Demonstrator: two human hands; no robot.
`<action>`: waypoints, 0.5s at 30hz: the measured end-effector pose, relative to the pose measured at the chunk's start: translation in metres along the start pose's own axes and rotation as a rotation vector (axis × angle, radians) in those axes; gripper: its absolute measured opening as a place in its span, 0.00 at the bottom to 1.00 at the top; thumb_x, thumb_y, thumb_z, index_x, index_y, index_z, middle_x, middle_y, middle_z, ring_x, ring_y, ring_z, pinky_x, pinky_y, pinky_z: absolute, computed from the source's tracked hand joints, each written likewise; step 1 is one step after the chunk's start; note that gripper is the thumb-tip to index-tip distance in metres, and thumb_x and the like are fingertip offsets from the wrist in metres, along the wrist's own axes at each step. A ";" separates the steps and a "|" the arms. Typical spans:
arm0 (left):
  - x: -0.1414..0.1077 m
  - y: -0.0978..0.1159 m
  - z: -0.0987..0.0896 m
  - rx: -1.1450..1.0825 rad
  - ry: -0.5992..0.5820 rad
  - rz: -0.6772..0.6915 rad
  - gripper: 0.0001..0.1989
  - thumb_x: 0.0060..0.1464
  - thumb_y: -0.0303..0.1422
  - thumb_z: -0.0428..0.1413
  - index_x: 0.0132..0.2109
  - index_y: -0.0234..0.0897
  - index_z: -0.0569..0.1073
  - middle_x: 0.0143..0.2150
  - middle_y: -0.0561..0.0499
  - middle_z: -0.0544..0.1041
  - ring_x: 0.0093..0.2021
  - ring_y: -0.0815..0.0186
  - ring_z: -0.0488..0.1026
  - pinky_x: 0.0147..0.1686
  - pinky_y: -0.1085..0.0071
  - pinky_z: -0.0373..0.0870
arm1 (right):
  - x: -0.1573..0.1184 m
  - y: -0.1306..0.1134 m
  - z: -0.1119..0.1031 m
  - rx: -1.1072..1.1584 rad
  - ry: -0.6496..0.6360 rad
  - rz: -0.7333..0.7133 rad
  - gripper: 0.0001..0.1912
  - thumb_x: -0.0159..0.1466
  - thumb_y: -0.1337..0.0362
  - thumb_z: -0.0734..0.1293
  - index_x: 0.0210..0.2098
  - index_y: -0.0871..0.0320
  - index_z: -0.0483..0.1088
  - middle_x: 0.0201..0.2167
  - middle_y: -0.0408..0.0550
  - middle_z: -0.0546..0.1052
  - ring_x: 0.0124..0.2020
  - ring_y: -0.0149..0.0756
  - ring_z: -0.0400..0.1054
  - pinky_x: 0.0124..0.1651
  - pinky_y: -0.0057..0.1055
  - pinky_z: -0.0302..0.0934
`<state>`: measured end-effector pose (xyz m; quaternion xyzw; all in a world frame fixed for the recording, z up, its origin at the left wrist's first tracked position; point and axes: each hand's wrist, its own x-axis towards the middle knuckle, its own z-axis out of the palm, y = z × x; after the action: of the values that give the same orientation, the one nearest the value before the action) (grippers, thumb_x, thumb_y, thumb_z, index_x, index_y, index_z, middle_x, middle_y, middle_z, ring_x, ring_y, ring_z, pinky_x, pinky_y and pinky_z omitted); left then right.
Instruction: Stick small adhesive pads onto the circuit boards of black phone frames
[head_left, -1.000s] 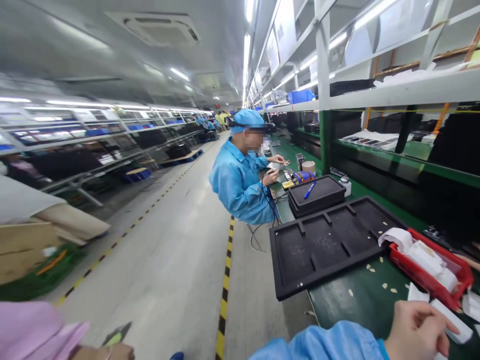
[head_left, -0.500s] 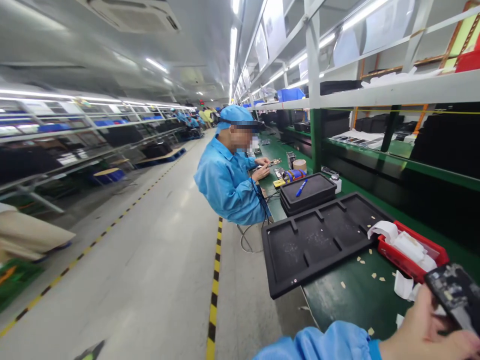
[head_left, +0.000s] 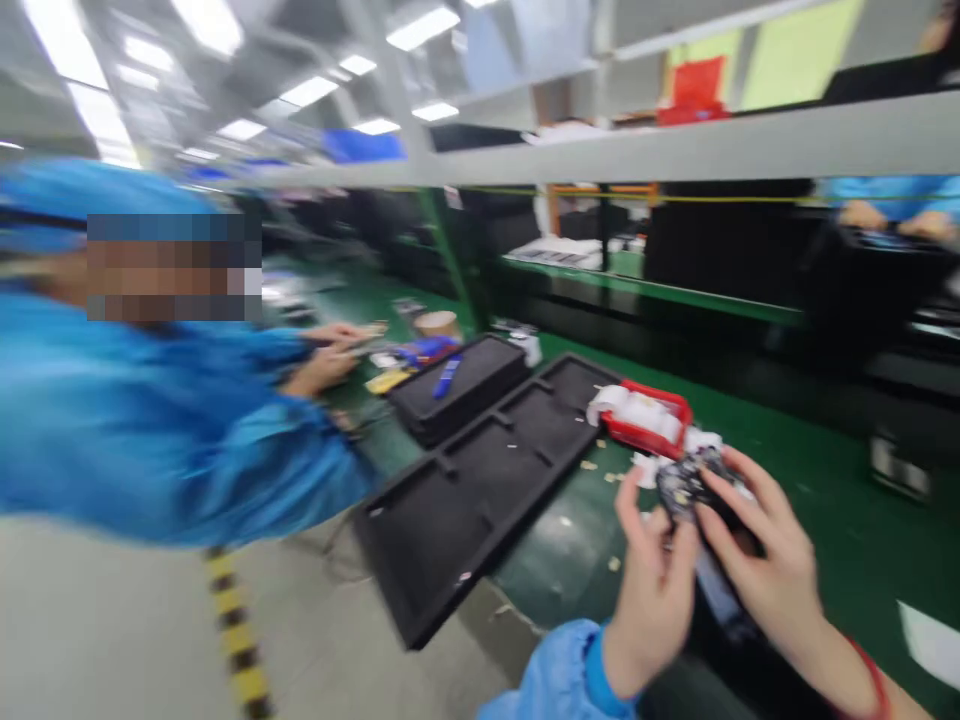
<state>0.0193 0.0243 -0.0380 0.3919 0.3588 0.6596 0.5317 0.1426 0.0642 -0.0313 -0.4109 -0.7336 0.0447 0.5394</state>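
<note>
Both hands are at the lower right over the green bench [head_left: 559,545], around an opened smartphone [head_left: 716,585] with its inner boards showing. With thumb and fingers, my left hand [head_left: 649,590] grips the near left edge of it. My right hand [head_left: 776,560] lies along the other side, its fingers closed on the phone's upper part. Blur hides the fine parts under the fingertips. Just beyond the phone sits a red bin [head_left: 684,415] filled with white paper pieces [head_left: 637,412]. Small pale scraps [head_left: 589,465] are scattered on the bench beside it.
A black compartment tray [head_left: 457,520] overhangs the bench edge. Behind it, a blue marker [head_left: 448,375] lies on stacked black trays [head_left: 487,365]. A co-worker in a blue smock [head_left: 247,450] sits at the left. Another person's hands [head_left: 892,218] show across the bench.
My view has swung right and closer to the bench. My right hand now shows on the phone alongside the left. The co-worker appears larger at the left.
</note>
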 end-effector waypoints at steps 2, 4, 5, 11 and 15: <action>0.004 0.007 -0.001 -0.001 0.004 -0.035 0.38 0.66 0.42 0.57 0.69 0.44 0.40 0.59 0.39 0.77 0.59 0.61 0.76 0.61 0.62 0.69 | 0.006 -0.004 -0.002 0.053 -0.010 0.010 0.13 0.69 0.65 0.68 0.52 0.55 0.78 0.61 0.57 0.73 0.58 0.43 0.74 0.55 0.37 0.74; 0.005 0.009 -0.001 0.010 -0.014 -0.072 0.35 0.66 0.42 0.58 0.67 0.45 0.44 0.54 0.42 0.80 0.55 0.61 0.79 0.53 0.66 0.74 | 0.011 -0.008 -0.007 0.092 0.006 0.055 0.13 0.68 0.68 0.69 0.50 0.54 0.79 0.60 0.56 0.74 0.58 0.42 0.74 0.57 0.37 0.74; 0.004 0.009 0.000 0.020 -0.021 -0.082 0.32 0.65 0.41 0.58 0.65 0.45 0.46 0.51 0.43 0.81 0.53 0.61 0.80 0.49 0.67 0.76 | 0.012 -0.011 -0.010 0.109 0.019 0.080 0.13 0.67 0.69 0.69 0.49 0.54 0.79 0.60 0.55 0.74 0.59 0.42 0.74 0.58 0.37 0.73; -0.001 0.014 0.002 0.150 -0.018 0.002 0.18 0.63 0.42 0.59 0.51 0.43 0.58 0.42 0.48 0.80 0.44 0.62 0.81 0.43 0.68 0.77 | 0.011 -0.025 -0.020 0.248 0.022 0.164 0.12 0.63 0.72 0.72 0.45 0.52 0.81 0.60 0.53 0.73 0.59 0.41 0.73 0.62 0.39 0.70; 0.001 0.009 -0.005 0.320 0.010 0.089 0.16 0.63 0.47 0.58 0.47 0.41 0.65 0.42 0.48 0.78 0.41 0.63 0.80 0.41 0.70 0.76 | 0.015 -0.030 -0.020 0.274 0.044 0.269 0.05 0.62 0.70 0.73 0.36 0.55 0.81 0.59 0.55 0.74 0.56 0.40 0.74 0.60 0.38 0.71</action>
<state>0.0113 0.0231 -0.0321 0.4840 0.4443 0.6186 0.4310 0.1413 0.0470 0.0029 -0.4288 -0.6471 0.2069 0.5954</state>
